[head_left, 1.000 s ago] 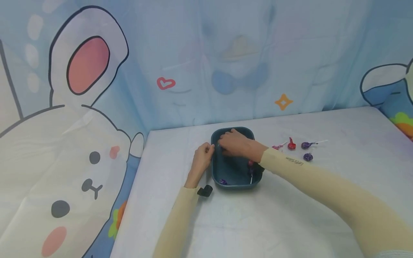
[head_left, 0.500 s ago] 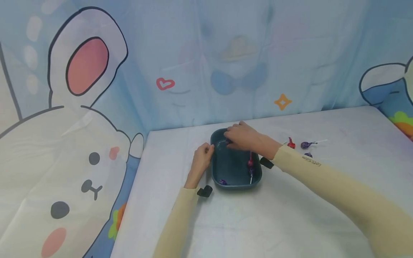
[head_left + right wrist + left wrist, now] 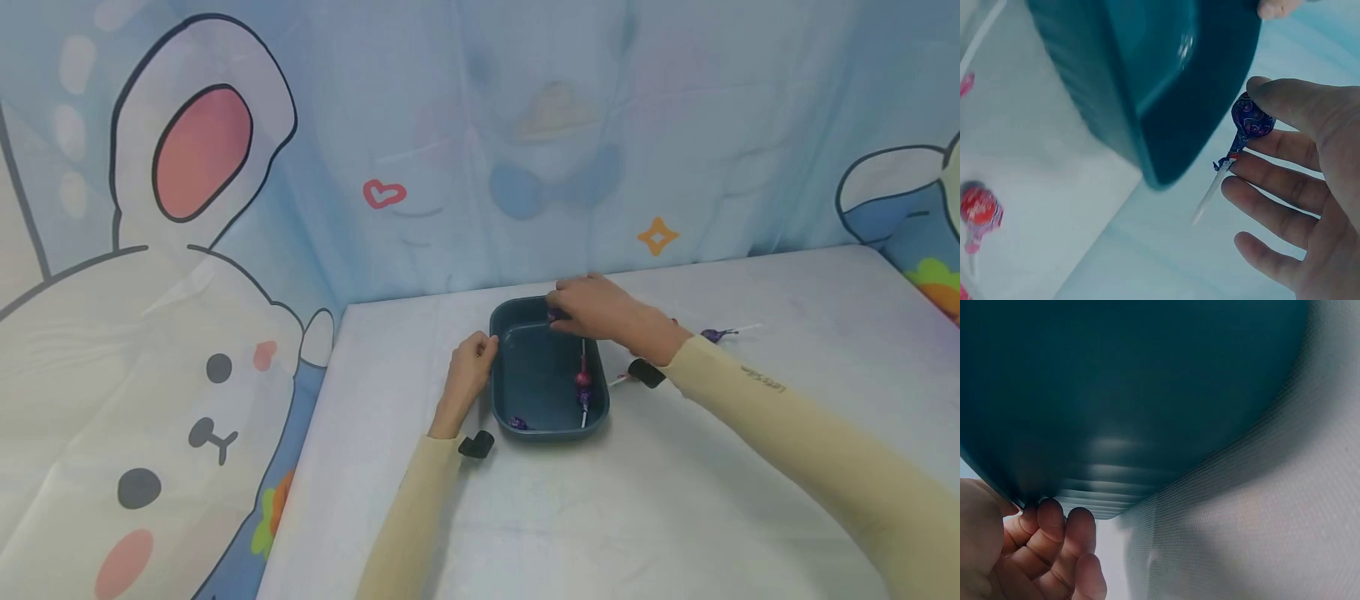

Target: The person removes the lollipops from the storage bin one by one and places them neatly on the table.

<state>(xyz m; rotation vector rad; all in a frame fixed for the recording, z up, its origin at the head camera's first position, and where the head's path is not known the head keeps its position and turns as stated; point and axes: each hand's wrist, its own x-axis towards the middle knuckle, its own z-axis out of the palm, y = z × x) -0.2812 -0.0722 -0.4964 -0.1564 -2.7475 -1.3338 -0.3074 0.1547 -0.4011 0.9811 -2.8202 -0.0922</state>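
Observation:
My left hand pinches the left rim of a dark teal plastic basin; the left wrist view has its thumb and curled fingers at that edge. Over the basin's far right corner, my right hand holds a purple-wrapped lollipop between thumb and fingers, its white stick pointing away from the palm. Inside the basin, a red lollipop and a purple lollipop lie along the right wall. Another purple lollipop sits in the near left corner.
On the white-covered table, a purple lollipop lies right of the basin, partly behind the right sleeve. A red-and-pink lollipop shows beside the basin in the right wrist view. A printed blue curtain hangs behind the table.
My right hand has risen from the far left inside of the basin and moved right to its far right corner, with a purple lollipop now visible in its fingers. The left hand stays put.

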